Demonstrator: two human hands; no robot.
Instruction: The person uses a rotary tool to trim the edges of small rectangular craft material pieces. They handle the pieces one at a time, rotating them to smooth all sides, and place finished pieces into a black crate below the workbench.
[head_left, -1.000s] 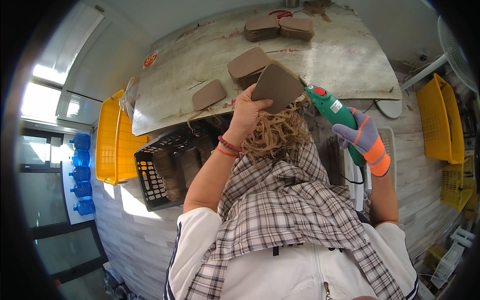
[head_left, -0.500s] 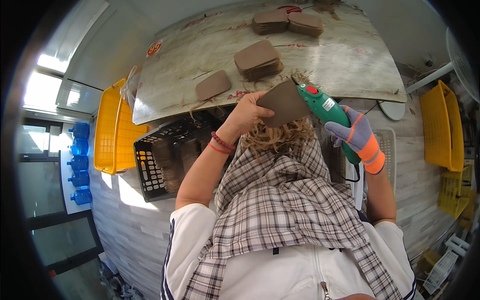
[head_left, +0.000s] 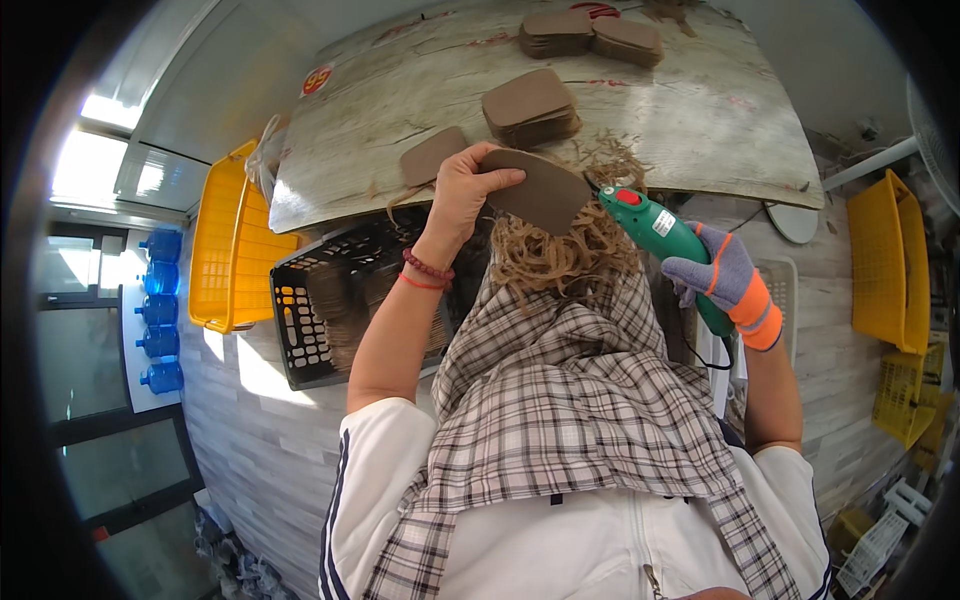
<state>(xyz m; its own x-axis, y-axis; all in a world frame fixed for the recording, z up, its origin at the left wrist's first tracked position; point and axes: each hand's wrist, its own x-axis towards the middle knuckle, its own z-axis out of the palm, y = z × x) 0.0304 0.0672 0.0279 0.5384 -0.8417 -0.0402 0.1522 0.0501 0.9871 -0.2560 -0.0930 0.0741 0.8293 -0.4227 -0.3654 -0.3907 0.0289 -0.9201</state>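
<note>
My bare left hand (head_left: 470,188) pinches a flat brown pad with rounded corners (head_left: 541,194) by its left end, above my lap. My right hand (head_left: 722,272), in a grey and orange glove, is wrapped round a green electric cutter (head_left: 655,225) with a red switch. The cutter's dark tip meets or nearly meets the pad's right edge. Below the pad, a heap of curly brown trimmings (head_left: 545,255) lies on my checked apron (head_left: 560,380). A single pad (head_left: 432,157) and a stack of pads (head_left: 530,105) rest on the table just beyond my left hand.
Two more stacks (head_left: 625,43) stand far back on the worn table (head_left: 380,90), with loose trimmings (head_left: 612,155) near its front edge. A black crate (head_left: 300,340) holding many pads is at my left. Yellow crates (head_left: 205,270) stand on both sides, and a fan (head_left: 925,140) at the right.
The pad has turned in my left hand, its free end swinging from upper right to lower right. My left hand has gone up and left; the cutter has shifted slightly right and down.
</note>
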